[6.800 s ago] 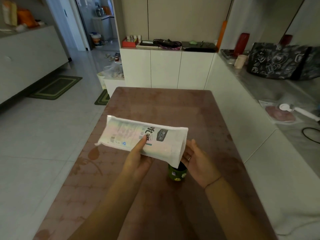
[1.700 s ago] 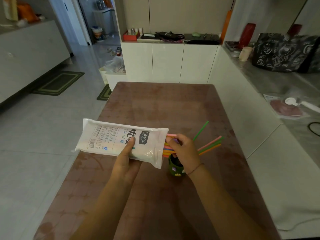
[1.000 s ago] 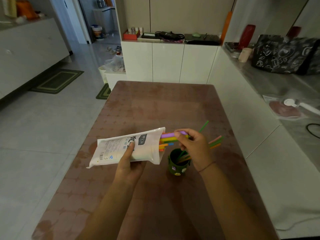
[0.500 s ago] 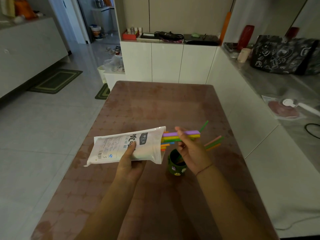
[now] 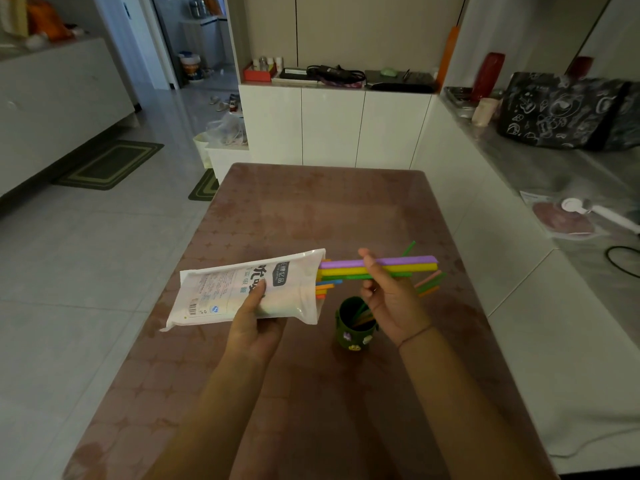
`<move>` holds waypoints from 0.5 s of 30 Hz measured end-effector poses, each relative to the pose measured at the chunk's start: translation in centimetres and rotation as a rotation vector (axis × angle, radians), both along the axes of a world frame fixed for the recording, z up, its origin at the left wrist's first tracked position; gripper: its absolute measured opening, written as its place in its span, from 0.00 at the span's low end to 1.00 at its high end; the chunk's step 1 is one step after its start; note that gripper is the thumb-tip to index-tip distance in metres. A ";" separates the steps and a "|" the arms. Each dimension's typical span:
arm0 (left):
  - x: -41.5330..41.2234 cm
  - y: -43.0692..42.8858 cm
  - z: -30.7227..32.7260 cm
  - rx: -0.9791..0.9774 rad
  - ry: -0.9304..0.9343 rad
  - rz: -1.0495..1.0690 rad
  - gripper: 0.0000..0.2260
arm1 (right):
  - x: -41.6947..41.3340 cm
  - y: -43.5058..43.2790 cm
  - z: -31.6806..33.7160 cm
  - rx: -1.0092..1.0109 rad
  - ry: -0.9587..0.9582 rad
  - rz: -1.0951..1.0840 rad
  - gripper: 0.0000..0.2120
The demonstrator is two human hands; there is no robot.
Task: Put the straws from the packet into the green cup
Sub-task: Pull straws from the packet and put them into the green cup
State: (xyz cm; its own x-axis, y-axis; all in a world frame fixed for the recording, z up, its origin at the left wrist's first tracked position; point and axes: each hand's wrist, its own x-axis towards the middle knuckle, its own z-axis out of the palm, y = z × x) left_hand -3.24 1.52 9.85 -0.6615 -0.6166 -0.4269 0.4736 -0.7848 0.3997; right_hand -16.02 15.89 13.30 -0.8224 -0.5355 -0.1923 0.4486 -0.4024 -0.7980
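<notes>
My left hand (image 5: 254, 322) grips a white straw packet (image 5: 249, 289), held level above the brown table (image 5: 311, 216), its open end facing right. My right hand (image 5: 391, 296) pinches a few straws (image 5: 398, 265), purple, yellow and green, drawn most of the way out of the packet and lying level. More coloured straw ends poke from the packet mouth. Below my right hand stands the small green cup (image 5: 351, 329) with stickers on its side. Several straws lean in it, their tips (image 5: 429, 282) fanning out to the right past my hand.
White cabinets (image 5: 332, 126) stand beyond the table's far edge. A grey counter (image 5: 554, 174) runs along the right with a black patterned bag (image 5: 561, 112), a red bottle and a white utensil. Tiled floor with green mats lies to the left.
My right hand has drawn the purple, yellow and green straws further out of the packet to the right. Earlier it dropped other straws into the cup. The packet has stayed in my left hand.
</notes>
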 end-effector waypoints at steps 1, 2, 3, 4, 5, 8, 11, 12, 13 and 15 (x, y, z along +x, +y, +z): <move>-0.2 0.3 0.1 -0.002 0.003 -0.013 0.14 | 0.4 -0.3 -0.1 0.010 -0.002 0.009 0.07; -0.3 0.6 0.1 -0.005 0.003 -0.022 0.13 | 0.7 -0.5 -0.2 0.022 -0.005 0.007 0.07; -0.4 0.7 0.1 -0.007 0.001 -0.026 0.13 | 0.9 -0.7 -0.2 0.034 -0.006 -0.005 0.07; -0.3 0.7 0.1 -0.008 -0.001 -0.026 0.13 | 1.0 -0.6 -0.2 0.045 -0.003 -0.025 0.07; -0.3 0.7 0.0 -0.009 0.000 -0.022 0.13 | 1.0 -0.5 -0.2 0.057 0.009 -0.050 0.06; 0.3 0.0 -0.3 -0.005 -0.004 0.009 0.14 | 0.3 0.4 0.1 0.104 0.062 -0.139 0.04; 1.2 -1.0 -0.6 -0.006 -0.017 0.041 0.16 | -0.7 1.6 0.6 0.122 0.088 -0.208 0.05; 1.4 -1.3 -0.6 -0.007 -0.026 0.054 0.17 | -1.0 2.0 0.7 0.120 0.102 -0.217 0.05; 1.5 -1.6 -0.7 -0.006 -0.037 0.069 0.18 | -1.3 2.5 0.9 0.119 0.120 -0.223 0.05; 1.8 -2.1 -0.8 0.000 -0.053 0.094 0.20 | -1.9 3.4 1.3 0.124 0.153 -0.229 0.05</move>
State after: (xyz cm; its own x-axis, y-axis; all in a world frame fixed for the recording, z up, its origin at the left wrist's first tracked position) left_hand -1.46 -0.62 9.07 -0.5776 -0.6748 -0.4594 0.5233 -0.7380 0.4260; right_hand -17.88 19.27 14.62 -0.9434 -0.3133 -0.1088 0.2280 -0.3743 -0.8989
